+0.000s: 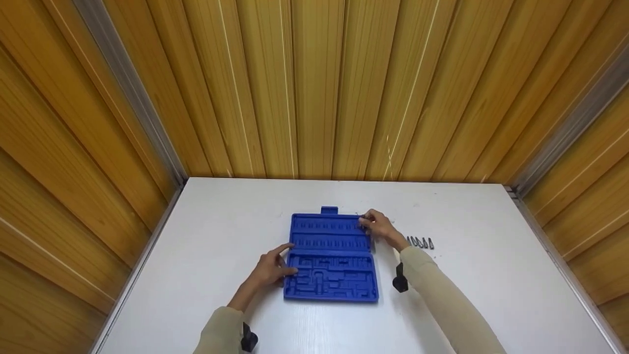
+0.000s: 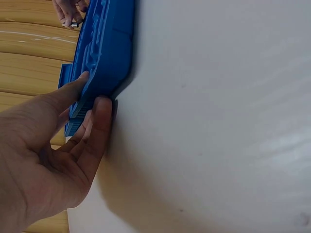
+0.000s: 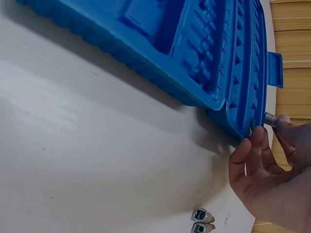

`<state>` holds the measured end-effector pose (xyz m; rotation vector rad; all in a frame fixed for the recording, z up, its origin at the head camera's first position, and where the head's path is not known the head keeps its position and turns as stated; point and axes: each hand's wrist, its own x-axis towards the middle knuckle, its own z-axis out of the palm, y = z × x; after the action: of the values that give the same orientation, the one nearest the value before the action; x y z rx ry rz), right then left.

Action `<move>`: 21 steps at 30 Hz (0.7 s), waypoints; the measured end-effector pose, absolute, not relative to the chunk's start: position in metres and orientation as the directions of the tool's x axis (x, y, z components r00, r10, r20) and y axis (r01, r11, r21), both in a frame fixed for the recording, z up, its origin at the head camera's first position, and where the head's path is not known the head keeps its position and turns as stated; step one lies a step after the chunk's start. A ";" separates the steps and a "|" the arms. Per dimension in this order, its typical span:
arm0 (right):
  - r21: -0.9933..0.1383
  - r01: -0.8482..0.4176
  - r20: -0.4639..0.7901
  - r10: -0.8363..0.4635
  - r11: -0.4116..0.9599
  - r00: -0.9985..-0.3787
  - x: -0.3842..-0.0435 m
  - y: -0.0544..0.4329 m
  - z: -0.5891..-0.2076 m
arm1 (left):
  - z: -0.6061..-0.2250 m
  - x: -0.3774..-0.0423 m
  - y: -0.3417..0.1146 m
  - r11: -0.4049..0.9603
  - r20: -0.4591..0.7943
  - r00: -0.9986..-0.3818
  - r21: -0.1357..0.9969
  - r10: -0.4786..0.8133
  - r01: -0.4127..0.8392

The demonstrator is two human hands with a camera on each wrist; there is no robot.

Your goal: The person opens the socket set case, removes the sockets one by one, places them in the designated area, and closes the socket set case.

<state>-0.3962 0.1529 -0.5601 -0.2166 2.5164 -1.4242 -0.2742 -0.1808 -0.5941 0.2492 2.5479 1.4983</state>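
A blue plastic tool case (image 1: 330,255) lies opened flat on the white table, its moulded slots facing up. My left hand (image 1: 269,267) holds its left edge. In the left wrist view the thumb (image 2: 75,86) is over the rim and the other fingers are against the outer side. My right hand (image 1: 378,226) is at the far right corner of the case. Between its thumb and fingers it pinches a small metal bit socket (image 3: 270,119), whose far end is hidden by the hand. The fingertips are right at the end slots of the row.
Several metal bit sockets (image 1: 422,243) lie in a row on the table (image 1: 471,285), right of the case and near the right wrist. A blue latch (image 1: 329,210) sticks out from the case's far edge. Wood-patterned panels (image 1: 314,88) wall in the table's back and sides.
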 end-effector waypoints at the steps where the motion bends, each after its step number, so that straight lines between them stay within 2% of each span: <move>1: -0.860 -0.002 -0.146 -0.251 0.510 -0.957 -0.397 0.155 -0.559 | -0.594 -0.274 -0.181 0.480 -0.066 -0.971 0.876 0.231 0.055; 9: -0.920 0.056 -0.198 -0.334 0.388 -0.921 -0.397 0.169 -0.550 | -0.594 -0.272 -0.181 0.481 -0.066 -0.970 0.875 0.233 0.056; 21: -0.923 0.082 -0.219 -0.337 0.377 -0.916 -0.393 0.199 -0.539 | -0.593 -0.274 -0.180 0.482 -0.057 -0.968 0.873 0.246 0.072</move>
<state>-0.3933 0.1994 -0.5392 -0.2220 2.2707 -1.5530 -0.2737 -0.1798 -0.5926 0.2766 2.5507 1.4899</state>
